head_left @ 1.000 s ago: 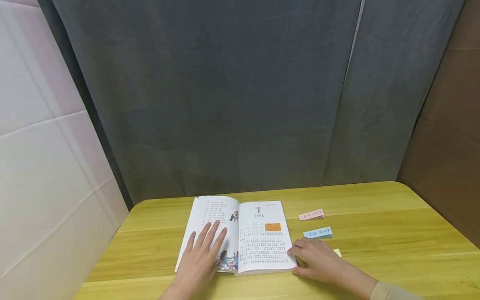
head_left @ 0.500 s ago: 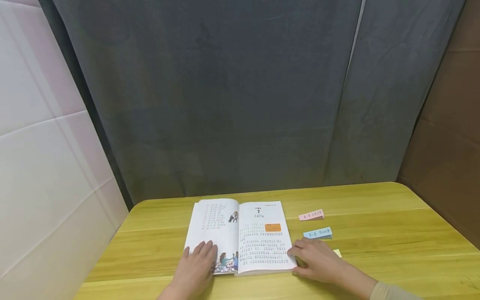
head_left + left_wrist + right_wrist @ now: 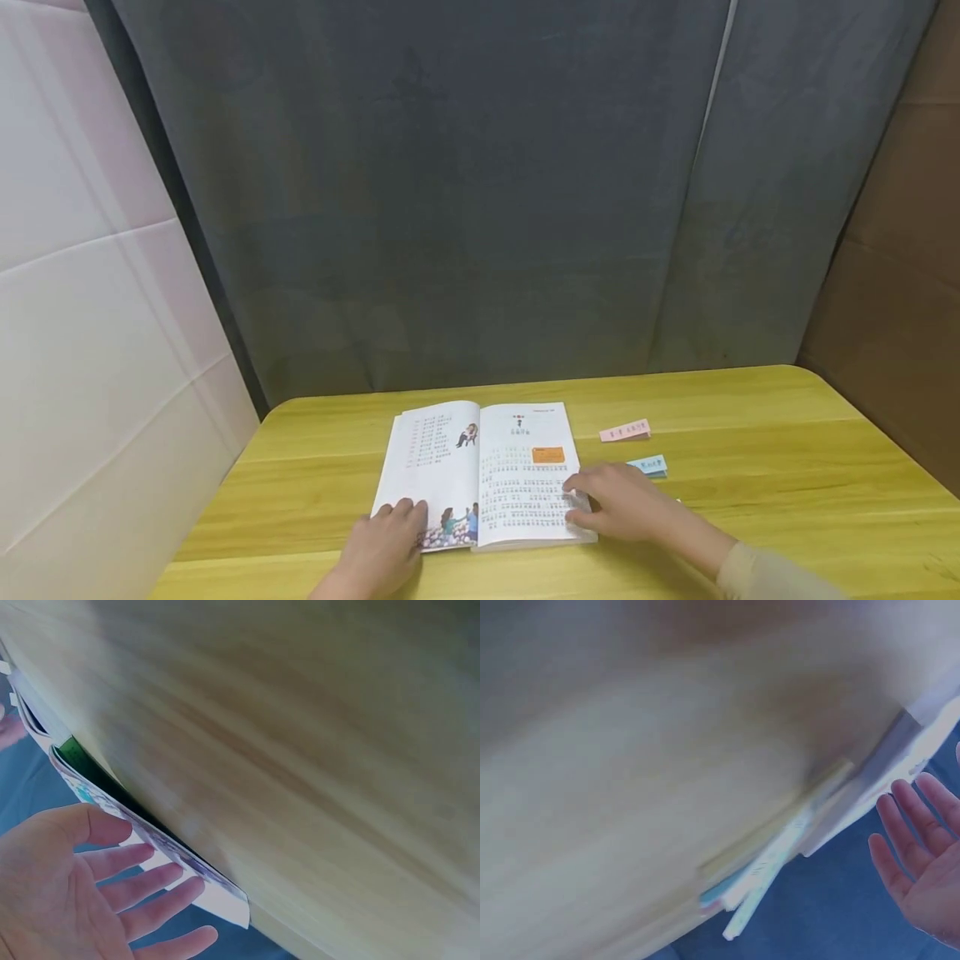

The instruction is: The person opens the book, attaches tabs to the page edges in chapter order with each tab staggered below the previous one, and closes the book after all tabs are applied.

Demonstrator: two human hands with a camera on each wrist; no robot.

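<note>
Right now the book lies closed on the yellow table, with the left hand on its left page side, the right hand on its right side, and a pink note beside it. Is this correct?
Not quite: the book lies open, both pages showing, as the head view shows. The rest holds: it is on the yellow table, the left hand on its left page, the right hand on its right page, a pink note beside it.

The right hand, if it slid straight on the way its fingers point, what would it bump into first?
The right hand points left across the open book. It would probably cross the right page and meet the middle fold first; depth is hard to judge.
</note>
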